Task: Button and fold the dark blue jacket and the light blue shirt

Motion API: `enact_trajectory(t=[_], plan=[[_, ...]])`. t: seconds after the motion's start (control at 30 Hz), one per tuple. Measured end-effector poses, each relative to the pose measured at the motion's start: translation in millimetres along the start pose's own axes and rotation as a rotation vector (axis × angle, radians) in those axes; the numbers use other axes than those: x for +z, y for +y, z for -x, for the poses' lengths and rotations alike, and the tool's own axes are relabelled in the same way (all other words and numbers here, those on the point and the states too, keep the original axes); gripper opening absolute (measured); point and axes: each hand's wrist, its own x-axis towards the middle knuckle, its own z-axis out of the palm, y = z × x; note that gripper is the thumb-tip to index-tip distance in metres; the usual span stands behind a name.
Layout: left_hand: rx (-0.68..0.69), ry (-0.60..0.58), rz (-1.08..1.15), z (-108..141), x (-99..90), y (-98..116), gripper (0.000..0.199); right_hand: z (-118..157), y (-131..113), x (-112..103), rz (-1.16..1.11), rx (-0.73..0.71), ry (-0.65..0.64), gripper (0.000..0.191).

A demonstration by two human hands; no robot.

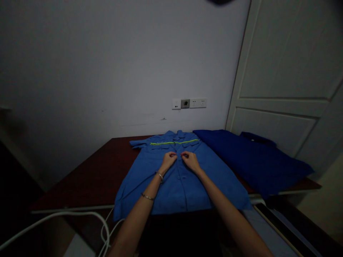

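Left grip (168,159) and right grip (191,160) face each other at the light-blue shirt's (174,196) front opening, fingers curled towards thumbs; whether cloth is pinched, I cannot tell. The shirt lies spread on the dark red worktop (93,171), yellow-green stripe (162,143) beyond both hands. To its right lies a darker blue garment (235,153); sockets (197,103) sit on the wall (134,71) behind

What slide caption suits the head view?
Left hand and right hand at the front of a blue shirt on a reddish table, beside a darker blue garment.
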Motion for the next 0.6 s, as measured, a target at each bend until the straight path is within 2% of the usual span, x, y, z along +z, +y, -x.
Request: enact_trajectory(t=[0.07, 0.13, 0.23, 0.33, 0.4, 0.47, 0.6], plan=[[0.033, 0.035, 0.009, 5, -4.2, 4, 0.024, 10, -9, -5, 0.069, -0.009, -0.026, 0.023], [0.087, -0.015, -0.007, 13, -11.7, 7, 0.021, 27, -19, -12, 0.155, -0.007, -0.103, 0.021], [0.173, -0.244, -0.077, 32, -26.1, 10, 0.018, 62, -37, -20, 0.319, -0.014, -0.217, 0.017], [0.230, -0.507, -0.191, 54, -37.8, 12, 0.019, 91, -52, -22, 0.453, -0.033, -0.226, 0.017], [0.268, -0.595, -0.278, 67, -42.2, 13, 0.019, 101, -57, -21, 0.502, -0.054, -0.220, 0.018], [0.312, -0.596, -0.342, 76, -44.0, 13, 0.020, 104, -59, -20, 0.522, -0.064, -0.223, 0.018], [0.362, -0.516, -0.383, 85, -43.3, 14, 0.022, 102, -58, -19, 0.559, -0.030, -0.234, 0.017]])
